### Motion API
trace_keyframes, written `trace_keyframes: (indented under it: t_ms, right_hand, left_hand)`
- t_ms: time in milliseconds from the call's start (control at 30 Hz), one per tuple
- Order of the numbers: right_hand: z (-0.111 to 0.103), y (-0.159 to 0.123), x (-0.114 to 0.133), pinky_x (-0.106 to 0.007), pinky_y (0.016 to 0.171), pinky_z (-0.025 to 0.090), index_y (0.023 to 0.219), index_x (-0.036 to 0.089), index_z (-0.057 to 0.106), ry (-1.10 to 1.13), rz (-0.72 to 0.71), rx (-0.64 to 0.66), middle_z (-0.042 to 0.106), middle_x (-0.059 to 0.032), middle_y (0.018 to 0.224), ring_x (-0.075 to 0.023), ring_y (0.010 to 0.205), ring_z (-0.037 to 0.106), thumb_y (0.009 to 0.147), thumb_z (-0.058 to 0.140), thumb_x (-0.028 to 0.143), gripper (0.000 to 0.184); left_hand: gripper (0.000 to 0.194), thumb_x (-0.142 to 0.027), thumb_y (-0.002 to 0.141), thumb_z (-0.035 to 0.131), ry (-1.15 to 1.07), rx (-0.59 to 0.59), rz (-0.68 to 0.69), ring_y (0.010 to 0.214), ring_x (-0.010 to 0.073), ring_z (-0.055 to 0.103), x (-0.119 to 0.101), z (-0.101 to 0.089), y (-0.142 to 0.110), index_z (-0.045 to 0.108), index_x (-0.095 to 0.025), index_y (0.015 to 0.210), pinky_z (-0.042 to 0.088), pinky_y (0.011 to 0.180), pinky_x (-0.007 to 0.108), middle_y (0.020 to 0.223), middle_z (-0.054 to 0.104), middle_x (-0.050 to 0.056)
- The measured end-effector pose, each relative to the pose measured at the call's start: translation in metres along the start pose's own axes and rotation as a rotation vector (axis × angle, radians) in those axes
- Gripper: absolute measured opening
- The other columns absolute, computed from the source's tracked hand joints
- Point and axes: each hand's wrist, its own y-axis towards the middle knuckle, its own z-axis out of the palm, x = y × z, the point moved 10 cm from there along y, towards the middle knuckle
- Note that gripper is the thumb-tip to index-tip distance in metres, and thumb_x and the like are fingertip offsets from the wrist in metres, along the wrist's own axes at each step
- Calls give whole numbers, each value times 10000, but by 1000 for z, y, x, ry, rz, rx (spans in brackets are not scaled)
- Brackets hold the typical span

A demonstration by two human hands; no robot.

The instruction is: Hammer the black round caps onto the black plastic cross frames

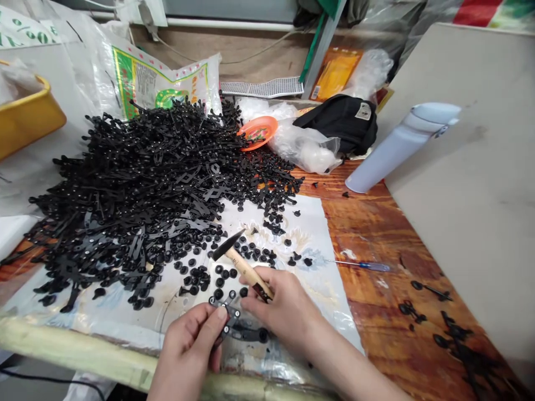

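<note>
My left hand (194, 340) pinches a black jointed plastic linkage (240, 332) with shiny round rivets, low over the front of the sheet. Close beside it, my right hand (280, 301) is wrapped round the wooden handle of a small hammer (246, 270), whose dark head points up and to the left. The right fingertips hover near the linkage; whether they touch it I cannot tell. Just beyond both hands lie several loose black round caps (219, 281). A large heap of black linkages (146, 167) covers the left and middle of the work surface.
A white plastic sheet (317, 223) lies on the wooden table (368, 223). To the right are a blue-handled screwdriver (371, 266), a pale blue bottle (397, 147) and more black parts (463, 345). At the back stand an orange plate (258, 131) and a black bag (345, 122); a yellow bin (29, 120) sits left.
</note>
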Motion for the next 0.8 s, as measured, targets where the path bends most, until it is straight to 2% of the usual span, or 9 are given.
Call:
trace_keyframes:
  t_ms: [133, 267, 367, 533, 800]
  right_hand:
    - [-28, -8, -6, -224, 499, 329, 879, 162, 624, 149, -17, -54, 444, 46, 623, -108, 545, 408, 791, 615, 295, 160]
    - [-41, -20, -22, -223, 410, 273, 813, 174, 563, 202, 12, -62, 439, 37, 628, -85, 444, 350, 923, 447, 446, 316]
    - [-40, -26, -28, -222, 385, 258, 807, 175, 553, 241, 24, -45, 442, 34, 638, -72, 411, 336, 934, 428, 458, 334]
    - [-37, -29, -29, -215, 382, 260, 904, 177, 576, 305, 40, -25, 400, 48, 635, -80, 427, 340, 926, 437, 436, 295]
    - [-39, -29, -30, -216, 389, 238, 769, 196, 501, 319, 17, -33, 362, 64, 590, -74, 419, 321, 897, 465, 383, 230]
  left_hand:
    - [408, -507, 736, 652, 21, -11, -27, 388, 79, 289, -2, 2, -1, 458, -203, 544, 197, 412, 186, 389, 343, -91]
    - [404, -504, 745, 642, 67, -36, -41, 374, 72, 267, -7, 7, -5, 431, -213, 559, 199, 415, 174, 390, 310, -101]
    - [390, -498, 732, 651, 90, -47, -57, 378, 77, 252, -11, 11, -7, 438, -221, 557, 224, 409, 179, 382, 311, -99]
    - [397, -463, 633, 723, 65, -105, -104, 400, 74, 280, -14, 12, -10, 419, -225, 543, 276, 401, 175, 466, 337, -93]
    - [396, -439, 618, 745, 58, -123, -115, 403, 66, 259, -9, 12, -8, 431, -215, 531, 258, 392, 155, 460, 287, -102]
